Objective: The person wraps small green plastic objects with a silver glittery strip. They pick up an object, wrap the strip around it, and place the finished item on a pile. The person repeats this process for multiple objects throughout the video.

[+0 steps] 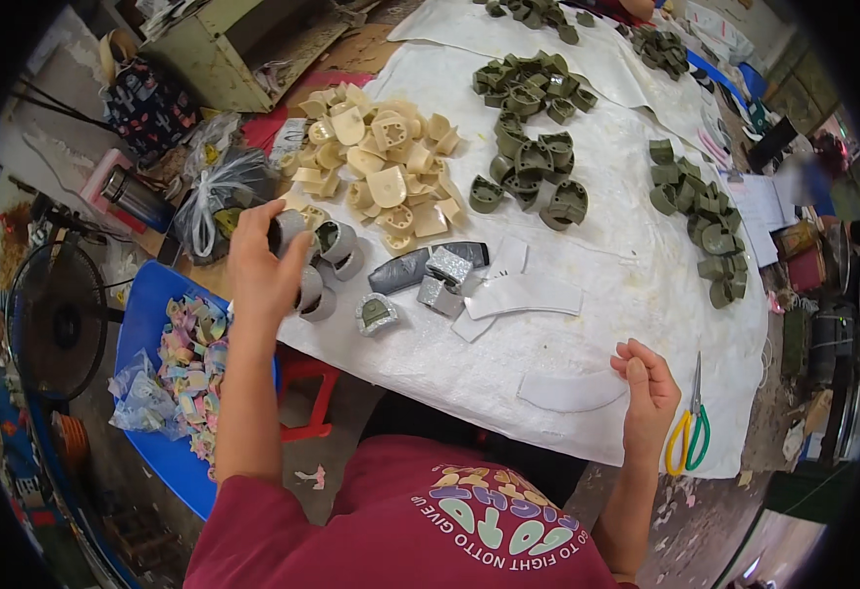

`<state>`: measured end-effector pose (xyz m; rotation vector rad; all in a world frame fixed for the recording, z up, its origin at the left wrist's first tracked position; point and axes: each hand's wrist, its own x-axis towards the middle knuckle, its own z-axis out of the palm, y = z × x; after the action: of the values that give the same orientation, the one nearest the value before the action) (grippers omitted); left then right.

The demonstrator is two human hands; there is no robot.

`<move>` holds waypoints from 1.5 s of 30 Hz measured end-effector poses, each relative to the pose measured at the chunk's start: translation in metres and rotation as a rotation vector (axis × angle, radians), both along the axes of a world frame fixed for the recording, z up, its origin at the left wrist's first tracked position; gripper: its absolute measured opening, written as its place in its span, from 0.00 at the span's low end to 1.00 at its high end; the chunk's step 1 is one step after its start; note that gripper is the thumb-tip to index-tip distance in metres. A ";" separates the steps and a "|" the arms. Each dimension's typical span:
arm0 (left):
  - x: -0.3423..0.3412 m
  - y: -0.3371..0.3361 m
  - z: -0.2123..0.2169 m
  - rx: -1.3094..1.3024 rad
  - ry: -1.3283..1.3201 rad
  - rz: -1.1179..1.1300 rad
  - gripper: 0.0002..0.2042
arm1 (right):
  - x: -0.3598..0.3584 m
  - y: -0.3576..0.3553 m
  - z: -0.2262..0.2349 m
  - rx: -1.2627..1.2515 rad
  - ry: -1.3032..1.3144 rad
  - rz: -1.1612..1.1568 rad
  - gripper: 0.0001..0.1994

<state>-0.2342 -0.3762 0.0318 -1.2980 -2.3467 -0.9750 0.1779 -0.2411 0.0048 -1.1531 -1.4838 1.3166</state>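
Observation:
My left hand (258,265) has its thumb and fingers around a silver glitter-covered shoe heel (292,224), at the left of the table. Several more silver heels (337,240) stand beside it, and another heel (376,313) with a green inside sits nearer me. At the front right, my right hand (651,388) is closed, fingertips drawn to the thumb; what they pinch, if anything, is too small to tell. A curved white strip (569,392) reaches that hand's near side. Mid-table, silver heels (443,285) rest by a black wrapped bar (405,269) and white curved strips (528,294).
Beige heels (376,162) are heaped at the far left; olive-green heels (538,167) lie in clusters farther right. Scissors (691,427) lie right of my right hand. A blue tub (155,459) of pastel pieces and a black fan (59,319) stand left, near a red stool (310,393).

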 end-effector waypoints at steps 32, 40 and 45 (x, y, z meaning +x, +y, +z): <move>0.194 0.045 -0.013 -0.081 -0.235 -0.709 0.18 | -0.007 0.013 -0.005 0.116 -0.646 0.714 0.05; 0.196 0.035 -0.027 -0.111 -0.310 -0.698 0.17 | -0.026 -0.021 -0.010 0.625 -1.015 0.613 0.06; 0.189 0.034 -0.025 -0.083 -0.336 -0.660 0.16 | -0.028 -0.008 -0.009 0.508 -0.971 0.647 0.05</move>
<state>-0.0449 -0.3424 0.0067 -2.1646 -2.2254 -1.3771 0.1504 -0.2489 -0.0040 -1.0281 -2.8737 0.6151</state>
